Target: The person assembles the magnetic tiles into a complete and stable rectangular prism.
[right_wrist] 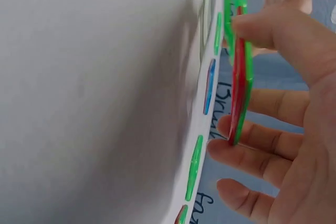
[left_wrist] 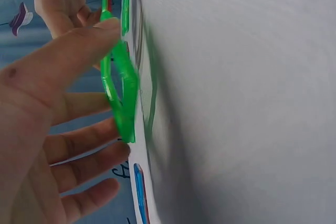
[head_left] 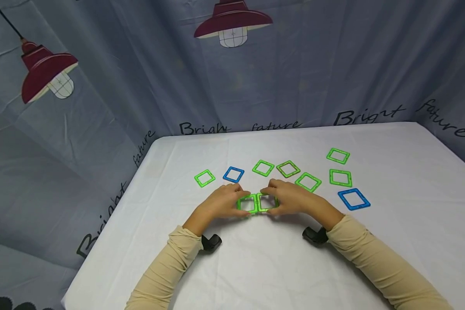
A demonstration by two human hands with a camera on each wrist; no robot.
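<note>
My left hand [head_left: 224, 201] pinches a green square magnetic tile [head_left: 255, 203] between thumb and fingers. Beside it, my right hand [head_left: 292, 198] grips another green square tile [head_left: 259, 203] by its outer edge. The two tiles meet side by side, edge to edge. In the left wrist view the left hand's tile [left_wrist: 127, 77] is held up off the white cloth and casts a shadow. Seen from the right wrist, a red layer [right_wrist: 239, 82] lies against the green tile [right_wrist: 249, 72], between the right thumb and fingers.
Behind the hands lie a green tile [head_left: 198, 183], a blue tile [head_left: 226, 178] and several more green tiles, such as one [head_left: 308, 188] near the right hand. Further right is another blue tile [head_left: 359, 207]. The white table [head_left: 255, 267] meets a grey printed curtain [head_left: 294, 77].
</note>
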